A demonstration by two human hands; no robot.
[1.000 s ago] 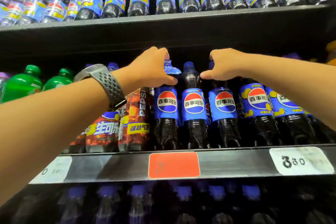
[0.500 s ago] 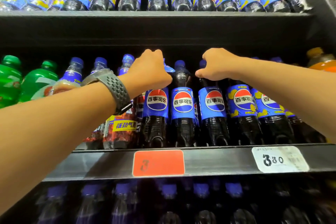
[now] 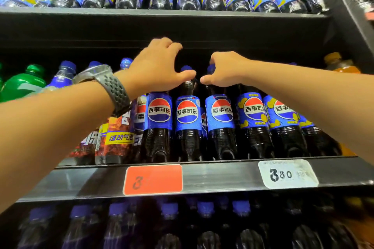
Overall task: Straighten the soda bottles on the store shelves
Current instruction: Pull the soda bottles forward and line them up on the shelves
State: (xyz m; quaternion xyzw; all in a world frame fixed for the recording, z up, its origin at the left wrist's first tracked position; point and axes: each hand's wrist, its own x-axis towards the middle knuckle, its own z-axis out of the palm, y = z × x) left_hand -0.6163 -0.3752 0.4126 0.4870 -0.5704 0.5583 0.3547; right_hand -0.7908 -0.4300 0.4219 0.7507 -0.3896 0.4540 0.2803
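Three blue-label cola bottles stand side by side at the front of the middle shelf (image 3: 212,176). My left hand (image 3: 157,66), with a grey watch on its wrist, is cupped over the top of the left cola bottle (image 3: 159,111) and hides its cap. Its thumb lies against the neck of the middle cola bottle (image 3: 187,112), whose blue cap shows between my hands. My right hand (image 3: 224,68) curls around the cap of the right cola bottle (image 3: 220,112).
Yellow-patterned cola bottles (image 3: 253,110) stand to the right, orange-label bottles (image 3: 119,137) and green bottles (image 3: 22,85) to the left. The shelf above (image 3: 162,13) hangs low over my hands. An orange price tag (image 3: 152,180) and a white tag (image 3: 288,174) sit on the shelf edge.
My left hand has lifted and spread, and its thumb now reaches the middle bottle's neck. The blue tag under it is no longer visible. My right hand stays on its bottle's cap.
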